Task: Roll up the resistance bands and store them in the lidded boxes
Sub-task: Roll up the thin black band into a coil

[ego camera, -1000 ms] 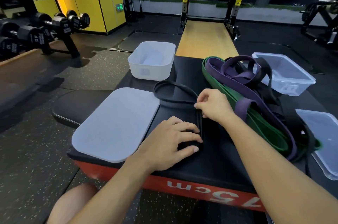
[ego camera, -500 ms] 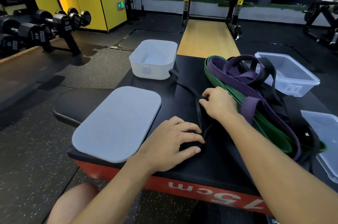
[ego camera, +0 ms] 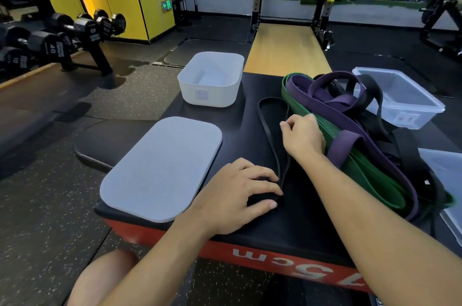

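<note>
A thin black band (ego camera: 268,130) lies as a long loop on the black box top (ego camera: 287,218). My left hand (ego camera: 240,195) grips the rolled near end of it, fingers curled over the roll. My right hand (ego camera: 303,136) pinches the band's right strand about halfway along. Right of that hand is a heap of bands: green (ego camera: 370,175), purple (ego camera: 332,103) and black (ego camera: 375,95). An open white box (ego camera: 212,95) stands at the far side, its grey lid (ego camera: 160,168) flat at the near left. A clear box (ego camera: 410,108) stands at the far right.
A clear lid (ego camera: 450,175) lies at the right edge. The red front of the box top carries "75cm". A black padded bench (ego camera: 105,145) juts out to the left. A dumbbell rack (ego camera: 62,38) stands far left, a squat rack (ego camera: 257,5) beyond.
The black band's far loop has been drawn out straight and away from me, towards the white box. My right hand slid farther along the strand. My left hand stayed on the roll.
</note>
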The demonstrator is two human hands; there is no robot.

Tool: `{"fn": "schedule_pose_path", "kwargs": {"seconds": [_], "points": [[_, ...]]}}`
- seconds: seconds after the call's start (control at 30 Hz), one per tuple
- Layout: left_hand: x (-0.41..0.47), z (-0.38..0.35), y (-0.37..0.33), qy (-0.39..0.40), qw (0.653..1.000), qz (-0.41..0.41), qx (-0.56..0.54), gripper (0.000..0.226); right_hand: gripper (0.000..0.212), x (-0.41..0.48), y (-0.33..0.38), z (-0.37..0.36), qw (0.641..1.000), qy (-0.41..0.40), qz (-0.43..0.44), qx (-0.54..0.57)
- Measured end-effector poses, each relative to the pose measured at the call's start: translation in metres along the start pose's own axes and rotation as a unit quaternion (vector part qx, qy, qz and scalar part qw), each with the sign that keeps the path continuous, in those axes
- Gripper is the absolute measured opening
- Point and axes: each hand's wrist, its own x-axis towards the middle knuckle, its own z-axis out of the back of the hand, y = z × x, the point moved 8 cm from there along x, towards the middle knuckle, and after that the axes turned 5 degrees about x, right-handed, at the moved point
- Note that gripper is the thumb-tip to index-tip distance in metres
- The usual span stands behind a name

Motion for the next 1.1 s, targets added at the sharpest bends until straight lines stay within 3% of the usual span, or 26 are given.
{"fn": "schedule_pose_path", "kwargs": {"seconds": [0.2,0.37,0.47,0.63,0.77,0.97,1.1], "points": [[0.000,-0.001,0.001,0.002,1.000,0.002,-0.003,0.030,0.035,0.000,-0.007,0.001,1.000,0.023,-0.019,0.010],[0.000,-0.001,0.001,0.004,1.000,0.003,-0.005,0.031,0.026,-0.008,0.008,-0.002,0.984,0.064,0.028,0.161],[0.000,-0.001,0.001,0.003,1.000,0.004,-0.004,0.031,0.021,-0.009,0.005,-0.007,0.994,0.056,0.060,0.071],[0.000,-0.002,0.002,0.003,1.000,0.002,-0.004,0.031,0.017,-0.015,-0.008,0.007,0.994,0.037,0.034,0.099],[0.001,-0.002,0.002,0.003,1.000,-0.001,0.000,0.030,0.025,-0.038,-0.010,0.013,0.989,0.138,-0.014,0.059],[0.002,-0.001,0.001,0.003,1.000,-0.002,-0.001,0.030,0.021,-0.089,0.003,0.024,0.973,0.202,0.053,0.097],[0.002,-0.002,0.002,-0.003,1.000,-0.005,-0.005,0.031,0.020,-0.118,-0.002,0.032,0.968,0.183,0.120,0.125]]}}
